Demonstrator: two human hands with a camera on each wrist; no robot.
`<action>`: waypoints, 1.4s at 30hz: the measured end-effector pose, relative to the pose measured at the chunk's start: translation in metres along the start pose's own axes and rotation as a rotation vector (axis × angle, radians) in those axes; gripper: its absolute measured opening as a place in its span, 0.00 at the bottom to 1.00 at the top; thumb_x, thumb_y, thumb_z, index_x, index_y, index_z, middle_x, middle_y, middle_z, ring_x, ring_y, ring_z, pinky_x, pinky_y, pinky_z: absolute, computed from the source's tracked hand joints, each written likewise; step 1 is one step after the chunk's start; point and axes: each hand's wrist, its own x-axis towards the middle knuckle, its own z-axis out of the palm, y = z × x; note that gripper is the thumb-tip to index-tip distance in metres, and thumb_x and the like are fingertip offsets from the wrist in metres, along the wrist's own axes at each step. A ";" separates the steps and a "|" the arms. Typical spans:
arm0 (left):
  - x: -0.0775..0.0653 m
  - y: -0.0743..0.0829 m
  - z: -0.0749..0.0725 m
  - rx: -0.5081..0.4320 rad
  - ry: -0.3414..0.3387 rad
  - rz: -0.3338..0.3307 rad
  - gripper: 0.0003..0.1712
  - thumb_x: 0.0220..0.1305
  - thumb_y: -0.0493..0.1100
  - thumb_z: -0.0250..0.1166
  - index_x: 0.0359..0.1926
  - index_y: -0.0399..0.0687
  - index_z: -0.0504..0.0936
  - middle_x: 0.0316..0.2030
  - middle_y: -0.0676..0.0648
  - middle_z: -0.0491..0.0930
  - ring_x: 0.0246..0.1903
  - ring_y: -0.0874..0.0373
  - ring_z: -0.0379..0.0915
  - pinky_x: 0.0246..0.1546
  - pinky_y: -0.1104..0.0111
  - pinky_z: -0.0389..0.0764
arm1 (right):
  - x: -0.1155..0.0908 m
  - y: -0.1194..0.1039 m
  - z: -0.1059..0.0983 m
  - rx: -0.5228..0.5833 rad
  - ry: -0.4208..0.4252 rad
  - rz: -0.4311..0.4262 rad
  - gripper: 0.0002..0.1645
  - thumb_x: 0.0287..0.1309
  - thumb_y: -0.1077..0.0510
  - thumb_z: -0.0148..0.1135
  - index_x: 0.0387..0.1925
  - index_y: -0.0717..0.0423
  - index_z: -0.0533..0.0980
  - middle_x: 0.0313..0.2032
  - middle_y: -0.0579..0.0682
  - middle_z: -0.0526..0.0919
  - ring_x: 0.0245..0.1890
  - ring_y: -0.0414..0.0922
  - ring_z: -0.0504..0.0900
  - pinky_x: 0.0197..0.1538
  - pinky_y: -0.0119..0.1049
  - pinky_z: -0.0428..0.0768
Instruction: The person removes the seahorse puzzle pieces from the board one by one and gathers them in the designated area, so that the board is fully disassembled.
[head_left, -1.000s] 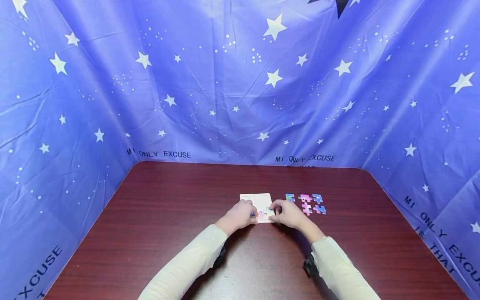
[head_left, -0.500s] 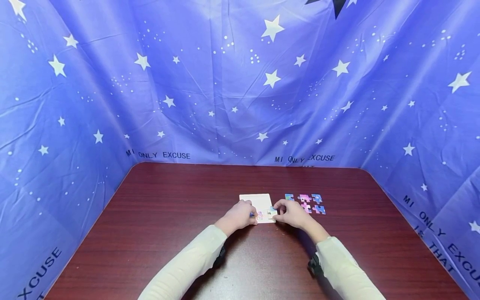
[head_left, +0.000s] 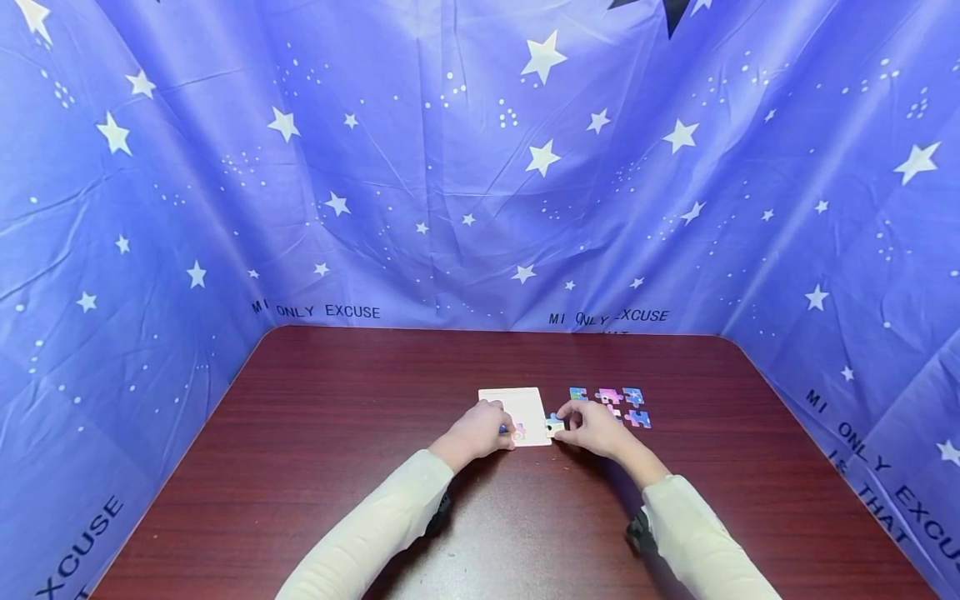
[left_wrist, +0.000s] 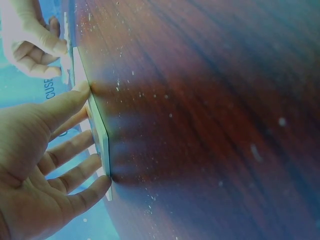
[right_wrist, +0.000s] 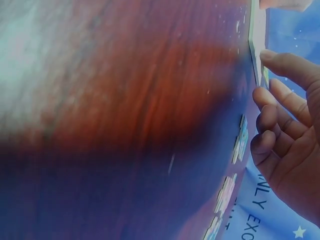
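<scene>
A white puzzle board (head_left: 510, 402) lies flat on the table. My left hand (head_left: 480, 427) holds it at the near left, thumb and fingers against its edges in the left wrist view. A pink puzzle piece (head_left: 519, 432) sits on the board by the left fingertips, partly covered by them. At the board's right edge, my right hand (head_left: 596, 429) pinches a blue and cream jigsaw piece (head_left: 554, 426) between thumb and fingers. The right wrist view shows that hand (right_wrist: 295, 125) low over the table; its other fingers are bent.
Several loose jigsaw pieces, among them a pink piece (head_left: 609, 396) and a blue piece (head_left: 637, 418), lie to the right of the board, some half behind the right hand. A dark red-brown wooden table (head_left: 360, 383) carries everything. A starry blue curtain (head_left: 450, 167) surrounds its back and sides.
My right hand has drawn the blue and cream jigsaw piece rightward, from the board's near right part to its right edge. The left hand and the board have stayed in place.
</scene>
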 end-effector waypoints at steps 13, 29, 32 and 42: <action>0.001 -0.001 0.001 0.009 -0.005 0.001 0.11 0.54 0.52 0.69 0.36 0.54 0.87 0.30 0.55 0.74 0.32 0.61 0.68 0.37 0.73 0.73 | -0.008 0.006 -0.009 -0.008 0.005 0.025 0.16 0.44 0.58 0.71 0.35 0.59 0.77 0.19 0.45 0.72 0.19 0.38 0.69 0.25 0.31 0.67; 0.000 0.000 -0.002 0.003 0.002 0.009 0.10 0.54 0.51 0.69 0.36 0.54 0.87 0.31 0.54 0.75 0.32 0.61 0.69 0.37 0.74 0.72 | -0.016 0.021 -0.017 -0.027 0.030 0.011 0.16 0.43 0.58 0.71 0.35 0.61 0.77 0.19 0.44 0.71 0.20 0.36 0.68 0.25 0.29 0.66; 0.000 0.000 -0.001 0.001 0.007 0.012 0.10 0.53 0.51 0.69 0.35 0.54 0.87 0.30 0.54 0.75 0.31 0.62 0.68 0.36 0.74 0.72 | -0.018 0.026 -0.018 -0.033 0.027 0.009 0.16 0.44 0.58 0.71 0.35 0.61 0.77 0.19 0.44 0.71 0.20 0.37 0.67 0.25 0.29 0.66; -0.001 0.000 -0.001 -0.006 0.011 0.015 0.10 0.53 0.50 0.69 0.36 0.54 0.87 0.32 0.53 0.77 0.32 0.61 0.69 0.37 0.73 0.73 | -0.023 0.034 -0.022 -0.041 0.031 0.006 0.17 0.45 0.57 0.70 0.36 0.61 0.77 0.20 0.45 0.72 0.20 0.35 0.67 0.26 0.28 0.67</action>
